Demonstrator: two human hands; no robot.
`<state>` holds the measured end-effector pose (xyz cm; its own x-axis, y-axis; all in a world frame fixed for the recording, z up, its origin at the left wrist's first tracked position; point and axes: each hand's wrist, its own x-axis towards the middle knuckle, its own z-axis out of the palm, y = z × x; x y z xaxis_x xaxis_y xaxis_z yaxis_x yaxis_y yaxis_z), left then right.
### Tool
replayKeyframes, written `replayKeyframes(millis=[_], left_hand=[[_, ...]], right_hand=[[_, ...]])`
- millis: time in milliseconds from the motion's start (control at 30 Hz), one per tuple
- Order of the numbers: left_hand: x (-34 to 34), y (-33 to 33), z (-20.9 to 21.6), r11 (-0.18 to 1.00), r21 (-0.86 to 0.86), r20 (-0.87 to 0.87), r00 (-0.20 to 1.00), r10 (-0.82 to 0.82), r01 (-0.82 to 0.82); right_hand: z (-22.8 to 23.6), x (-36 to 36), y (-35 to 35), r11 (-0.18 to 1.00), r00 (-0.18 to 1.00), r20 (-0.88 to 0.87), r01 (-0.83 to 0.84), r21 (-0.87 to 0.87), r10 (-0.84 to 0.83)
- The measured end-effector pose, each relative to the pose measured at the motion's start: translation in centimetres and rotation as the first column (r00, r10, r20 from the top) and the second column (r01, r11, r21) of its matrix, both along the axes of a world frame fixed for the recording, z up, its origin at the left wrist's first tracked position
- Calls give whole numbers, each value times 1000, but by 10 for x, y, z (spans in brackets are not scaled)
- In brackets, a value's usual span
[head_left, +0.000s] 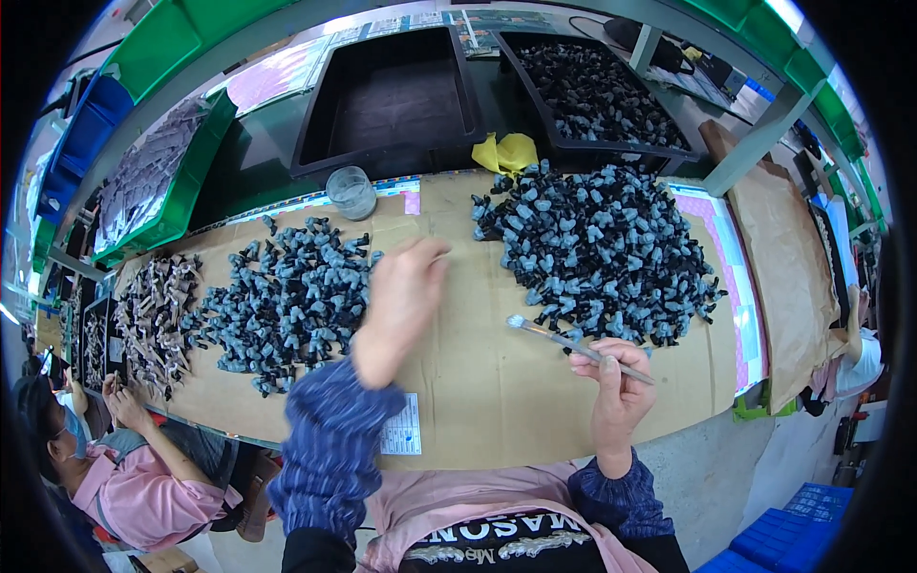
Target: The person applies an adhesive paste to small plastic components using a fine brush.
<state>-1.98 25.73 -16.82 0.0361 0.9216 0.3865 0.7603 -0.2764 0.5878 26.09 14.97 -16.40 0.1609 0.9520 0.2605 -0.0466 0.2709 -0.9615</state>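
Note:
My right hand [616, 387] grips a paintbrush [583, 349] by its handle, with pale blue-grey colour on the bristles. The brush tip points left over the cardboard sheet [468, 411], beside the right heap of small blue-grey and black figure parts [602, 248]. My left hand [406, 296], slightly blurred, is at the right edge of another heap of such parts [287, 296]. Its fingers are curled together; what they hold, if anything, I cannot make out. Small brownish parts [158, 325] lie farther left.
A clear plastic cup [351, 193] stands behind my left hand. At the back are one black tray [306, 158] and another black tray [611, 153] full of dark parts, with yellow cloth [506, 153] between. A green bin [181, 215] is left. A co-worker [153, 487] sits lower left.

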Motion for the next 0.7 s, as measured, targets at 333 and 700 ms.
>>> replayKeyframes(millis=[333, 700], left_hand=[[43, 36, -30, 996, -6, 126, 988, 93, -93], [34, -66, 2, 974, -203, 268, 952, 149, -96]], right_hand=[[2, 10, -1, 998, 998, -35, 48, 41, -46], [5, -43, 27, 967, 991, 57, -134, 218, 125]])
